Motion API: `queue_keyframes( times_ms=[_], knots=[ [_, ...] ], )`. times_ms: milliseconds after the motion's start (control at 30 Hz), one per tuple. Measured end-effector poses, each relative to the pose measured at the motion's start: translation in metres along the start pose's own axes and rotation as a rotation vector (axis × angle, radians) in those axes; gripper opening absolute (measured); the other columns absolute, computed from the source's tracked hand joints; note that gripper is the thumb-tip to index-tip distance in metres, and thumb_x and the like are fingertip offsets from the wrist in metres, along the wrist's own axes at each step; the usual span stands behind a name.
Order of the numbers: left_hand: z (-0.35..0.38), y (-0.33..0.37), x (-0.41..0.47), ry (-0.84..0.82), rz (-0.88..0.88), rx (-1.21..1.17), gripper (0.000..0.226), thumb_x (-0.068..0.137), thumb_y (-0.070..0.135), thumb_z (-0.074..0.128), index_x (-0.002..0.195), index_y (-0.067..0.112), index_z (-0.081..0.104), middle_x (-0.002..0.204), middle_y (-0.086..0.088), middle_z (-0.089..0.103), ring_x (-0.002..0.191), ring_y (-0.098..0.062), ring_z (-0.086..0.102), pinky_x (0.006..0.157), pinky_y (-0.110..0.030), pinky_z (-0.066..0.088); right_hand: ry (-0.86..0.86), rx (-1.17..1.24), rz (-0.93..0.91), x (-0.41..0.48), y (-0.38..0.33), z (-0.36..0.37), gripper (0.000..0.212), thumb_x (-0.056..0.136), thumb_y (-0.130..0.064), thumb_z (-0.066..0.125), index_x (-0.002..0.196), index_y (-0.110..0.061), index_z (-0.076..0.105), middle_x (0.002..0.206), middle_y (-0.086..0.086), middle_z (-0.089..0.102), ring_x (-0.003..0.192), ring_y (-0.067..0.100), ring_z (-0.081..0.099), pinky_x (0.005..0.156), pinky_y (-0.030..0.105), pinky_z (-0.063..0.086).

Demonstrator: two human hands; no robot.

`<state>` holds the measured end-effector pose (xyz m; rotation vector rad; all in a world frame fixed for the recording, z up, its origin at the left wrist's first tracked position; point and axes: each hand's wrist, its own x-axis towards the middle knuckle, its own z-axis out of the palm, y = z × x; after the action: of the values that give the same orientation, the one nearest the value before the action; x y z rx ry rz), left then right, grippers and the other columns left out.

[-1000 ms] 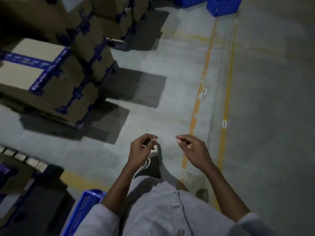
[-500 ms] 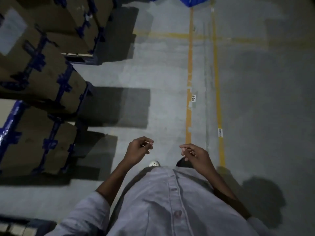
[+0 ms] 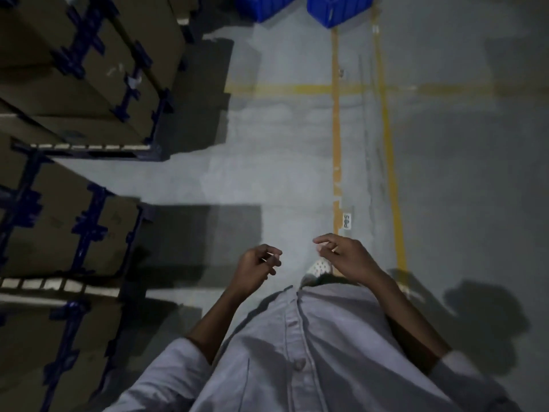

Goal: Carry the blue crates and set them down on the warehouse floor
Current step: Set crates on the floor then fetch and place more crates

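Left hand: held out in front of the waist, empty, fingers loosely curled with the thumb near the fingertips; the grip is apart, clamped on nothing.
Right hand: also out in front of the waist, a little higher in the view than the left, empty, forefinger pointing toward the left hand, other fingers loosely bent; grip apart, nothing in it.
Gap between hands: the two hands are near each other but do not touch.
Blue crates: two stand on the floor at the top edge of the view, well apart from both hands; the left crate and the right crate sit just beside each other, both cut off by the frame.
Floor: grey concrete, partly in shadow.
Yellow floor lines: two run side by side away from the person toward the right crate, crossed by another line further up.
Floor label: small white tag just beside the nearer yellow line, above the right hand.
Cardboard boxes: stacked on dark pallets along the left side, bound with dark blue straps.
Shirt: pale, buttoned, fills the lower middle.
Shoe: a pale perforated toe shows just under the right hand.
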<state>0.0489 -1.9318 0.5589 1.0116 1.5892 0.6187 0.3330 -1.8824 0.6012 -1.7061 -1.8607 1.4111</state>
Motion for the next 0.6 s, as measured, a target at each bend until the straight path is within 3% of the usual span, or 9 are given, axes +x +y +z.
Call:
queue_keyframes(
  times_ms=[100, 200, 300, 433, 600],
  knots=[
    [-0.012, 0.067, 0.073, 0.033, 0.055, 0.004, 0.014, 0.113, 0.008, 0.067, 0.117, 0.009, 0.081, 0.101, -0.019, 0.083, 0.073, -0.019, 0.071, 0.061, -0.024, 0.051, 0.103, -0.173, -0.043, 0.074, -0.019, -0.064, 0.026, 0.11, -0.053, 0.062, 0.13, -0.042, 0.076, 0.114, -0.014, 0.079, 0.097, 0.01, 0.074, 0.088, 0.039, 0.06],
    [-0.022, 0.117, 0.138, 0.077, 0.101, -0.029, 0.015, 0.114, 0.007, 0.068, 0.115, 0.012, 0.082, 0.099, -0.017, 0.084, 0.074, -0.019, 0.072, 0.069, -0.026, 0.058, 0.163, -0.08, -0.043, 0.136, -0.038, -0.107, 0.02, 0.108, -0.051, 0.067, 0.123, -0.044, 0.078, 0.105, -0.016, 0.078, 0.089, 0.005, 0.076, 0.084, 0.035, 0.06],
    [-0.029, 0.143, 0.205, 0.105, 0.073, -0.093, 0.022, 0.111, 0.005, 0.071, 0.106, 0.023, 0.082, 0.094, -0.013, 0.085, 0.075, -0.017, 0.075, 0.071, -0.031, 0.056, 0.214, 0.024, -0.03, 0.198, -0.052, -0.126, 0.015, 0.109, -0.037, 0.071, 0.12, -0.04, 0.08, 0.097, -0.012, 0.08, 0.08, 0.007, 0.078, 0.079, 0.031, 0.06],
    [-0.048, 0.165, 0.291, 0.066, 0.033, -0.141, 0.011, 0.109, 0.01, 0.074, 0.11, 0.013, 0.085, 0.101, -0.014, 0.085, 0.09, -0.025, 0.08, 0.079, -0.042, 0.064, 0.17, 0.135, 0.015, 0.287, -0.066, -0.14, 0.017, 0.109, -0.023, 0.072, 0.118, -0.034, 0.082, 0.095, -0.009, 0.082, 0.08, 0.003, 0.076, 0.073, 0.018, 0.058],
    [-0.117, 0.23, 0.44, 0.126, 0.047, -0.086, 0.014, 0.106, 0.012, 0.075, 0.106, 0.02, 0.086, 0.094, -0.004, 0.085, 0.084, -0.024, 0.08, 0.072, -0.035, 0.06, 0.197, 0.194, 0.027, 0.439, -0.113, -0.195, 0.016, 0.11, -0.022, 0.071, 0.117, -0.032, 0.081, 0.092, -0.008, 0.082, 0.073, 0.008, 0.076, 0.074, 0.024, 0.059]
  ],
)
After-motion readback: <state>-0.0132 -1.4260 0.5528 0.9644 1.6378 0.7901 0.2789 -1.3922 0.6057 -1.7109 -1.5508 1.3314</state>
